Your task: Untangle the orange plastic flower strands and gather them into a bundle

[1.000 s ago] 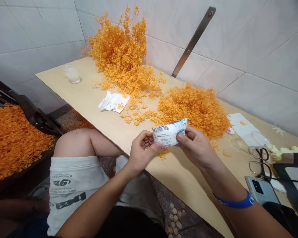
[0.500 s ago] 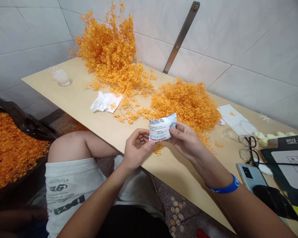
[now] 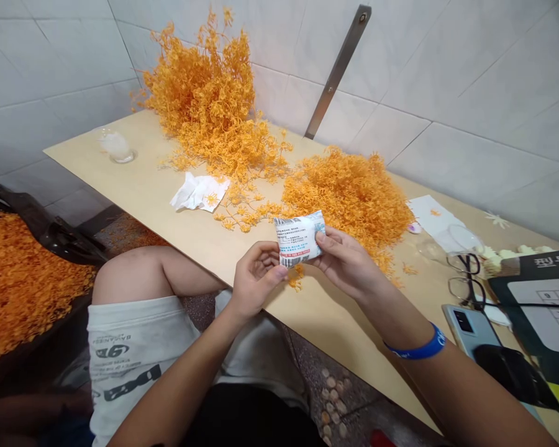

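A small white printed packet (image 3: 299,239) with a barcode and red and blue lettering is held above the table's near edge. My left hand (image 3: 257,276) grips its lower left corner between thumb and curled fingers. On the packet's right side, my right hand (image 3: 342,257) pinches the edge with the thumb on top. What the packet contains is hidden. Just below it lies a loose orange plastic sprig (image 3: 296,278). Behind my right hand spreads a low heap of orange plastic pieces (image 3: 347,195).
A taller orange pile (image 3: 205,93) stands against the tiled wall. On the table (image 3: 153,195) are a crumpled tissue (image 3: 198,191), a tipped clear cup (image 3: 116,147), glasses (image 3: 466,282), a phone (image 3: 470,326) and a dark box (image 3: 540,285). More orange pieces (image 3: 28,285) fill the lower left.
The packet has shifted slightly left and tilted a little, showing more of its lower edge. My right hand moved left with it; my left hand stays about where it was.
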Demonstrator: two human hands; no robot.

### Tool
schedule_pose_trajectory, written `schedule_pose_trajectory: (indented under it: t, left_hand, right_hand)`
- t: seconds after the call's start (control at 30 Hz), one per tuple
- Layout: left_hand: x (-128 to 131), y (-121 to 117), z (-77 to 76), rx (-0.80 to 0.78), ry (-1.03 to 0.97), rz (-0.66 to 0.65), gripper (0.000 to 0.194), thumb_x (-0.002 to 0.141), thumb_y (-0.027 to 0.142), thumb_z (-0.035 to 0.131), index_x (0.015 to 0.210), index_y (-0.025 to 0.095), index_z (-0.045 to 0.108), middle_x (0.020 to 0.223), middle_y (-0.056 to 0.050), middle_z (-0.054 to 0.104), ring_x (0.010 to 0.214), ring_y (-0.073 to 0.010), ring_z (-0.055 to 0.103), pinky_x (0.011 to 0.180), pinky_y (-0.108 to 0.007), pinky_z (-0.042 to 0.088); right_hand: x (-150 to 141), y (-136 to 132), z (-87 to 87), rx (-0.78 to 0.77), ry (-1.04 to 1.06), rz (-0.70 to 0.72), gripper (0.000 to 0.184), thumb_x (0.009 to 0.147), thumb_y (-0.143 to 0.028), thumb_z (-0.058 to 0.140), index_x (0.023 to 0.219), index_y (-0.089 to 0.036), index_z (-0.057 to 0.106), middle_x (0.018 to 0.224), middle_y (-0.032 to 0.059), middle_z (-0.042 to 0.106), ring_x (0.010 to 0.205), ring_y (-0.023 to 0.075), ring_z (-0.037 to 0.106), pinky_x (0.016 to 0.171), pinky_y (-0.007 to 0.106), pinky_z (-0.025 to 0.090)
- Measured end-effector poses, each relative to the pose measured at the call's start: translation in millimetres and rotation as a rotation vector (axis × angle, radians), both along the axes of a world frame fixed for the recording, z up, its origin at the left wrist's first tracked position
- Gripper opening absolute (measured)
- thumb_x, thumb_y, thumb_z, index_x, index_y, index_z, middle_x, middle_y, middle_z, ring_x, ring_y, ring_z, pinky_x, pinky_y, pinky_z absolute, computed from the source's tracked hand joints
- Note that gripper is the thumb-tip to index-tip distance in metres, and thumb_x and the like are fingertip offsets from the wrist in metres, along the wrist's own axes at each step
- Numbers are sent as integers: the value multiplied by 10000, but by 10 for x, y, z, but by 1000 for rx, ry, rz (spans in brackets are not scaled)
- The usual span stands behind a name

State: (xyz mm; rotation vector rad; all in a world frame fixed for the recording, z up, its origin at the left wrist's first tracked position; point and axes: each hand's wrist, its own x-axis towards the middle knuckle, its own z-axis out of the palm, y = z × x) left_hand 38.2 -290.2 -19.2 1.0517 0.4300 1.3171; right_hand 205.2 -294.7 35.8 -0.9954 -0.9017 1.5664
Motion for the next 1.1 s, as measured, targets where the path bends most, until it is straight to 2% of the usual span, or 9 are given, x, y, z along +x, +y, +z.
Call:
schedule_pose_trajectory:
  t: [0.27, 0.5, 0.8, 1.1]
  left_hand:
    - [-7, -12, -50, 39, -37, -33, 291, 808, 337, 714, 1032, 172, 629, 892, -44, 663, 650, -89, 581, 588, -201, 520]
    - [-1, -11, 21, 33, 37, 27, 250, 807, 340, 706, 957, 160, 620, 811, -31, 666, 605, -89, 577, 566, -198, 492]
    - [-11, -22, 57, -21, 118, 45, 309, 792, 423, 712, 913, 157, 611, 795, -44, 680, 592, -95, 577, 550, -203, 484]
    - [-22, -21, 38, 68, 127, 57, 251, 832, 364, 679, 956, 157, 610, 844, -60, 695, 663, -109, 612, 609, -211, 492]
  right_hand:
    - [0, -5, 17, -25, 26, -3, 235, 734, -391, 793, 842, -190, 735, 820, 31, 731, 728, 135, 671, 669, 232, 568]
    - [8, -1, -4, -22, -3, 15, 281, 743, -418, 786, 892, -186, 733, 873, 56, 749, 769, 160, 697, 706, 268, 591]
    - [16, 0, -18, 0, -11, 25, 286, 755, -418, 777, 913, -185, 728, 890, 59, 750, 773, 163, 694, 720, 278, 590]
    - [19, 2, 14, 33, -32, 21, 255, 775, -403, 757, 911, -191, 720, 889, 49, 736, 782, 159, 683, 730, 276, 574]
